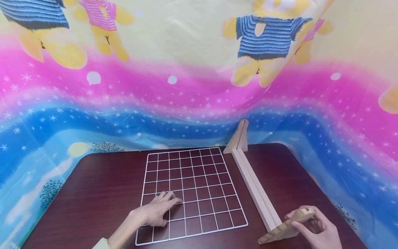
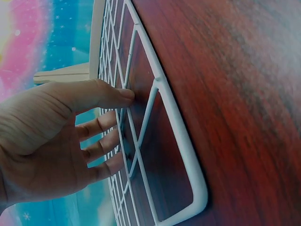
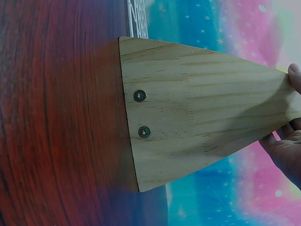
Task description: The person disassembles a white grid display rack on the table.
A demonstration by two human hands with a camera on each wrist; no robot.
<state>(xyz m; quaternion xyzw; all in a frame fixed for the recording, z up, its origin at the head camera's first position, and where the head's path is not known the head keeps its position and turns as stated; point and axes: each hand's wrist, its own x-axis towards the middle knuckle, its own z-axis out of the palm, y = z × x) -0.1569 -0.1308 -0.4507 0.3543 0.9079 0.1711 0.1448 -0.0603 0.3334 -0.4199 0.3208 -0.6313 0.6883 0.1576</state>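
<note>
A white wire grid panel [image 1: 183, 151] lies flat on the table. My left hand [image 1: 157, 209] rests on its near left part with fingers spread and loosely bent; the left wrist view shows the thumb touching a wire. To the right is a wooden stand: a long grooved bar [image 1: 255, 188] joining two tapered end boards. My right hand [image 1: 323, 230] pinches the narrow top of the near end board [image 3: 188, 108] between thumb and fingers. Two screws [image 3: 140, 95] show in that board's outer face, whose wide edge meets the table. The far end board [image 1: 237, 140] stands upright.
The dark reddish-brown table [image 1: 102, 186] has rounded far corners. A printed cloth [image 1: 186, 93] with bears and snowflakes hangs behind it and along both sides. The far end board stands near the table's back edge, close to the cloth.
</note>
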